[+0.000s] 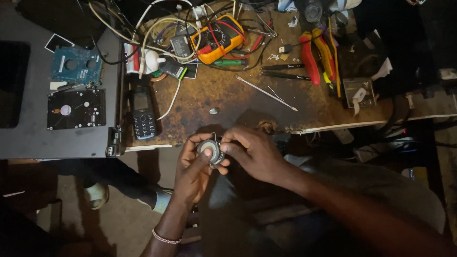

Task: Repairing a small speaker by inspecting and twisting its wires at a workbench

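A small round silver part (210,151), like a little speaker, is held below the front edge of the workbench. My left hand (193,169) cups it from underneath, thumb on its face. My right hand (252,152) reaches in from the right and its fingertips pinch the part's right rim. Thin wires stick up from the top of the part. A beaded bracelet (165,238) circles my left wrist.
The worn wooden workbench (223,95) carries a black keypad phone (143,113), an orange multimeter (219,38), red and yellow pliers (316,54), tweezers (282,70), a thin metal pick (266,93) and tangled cables. Two hard-drive boards (76,88) lie on a grey surface at left.
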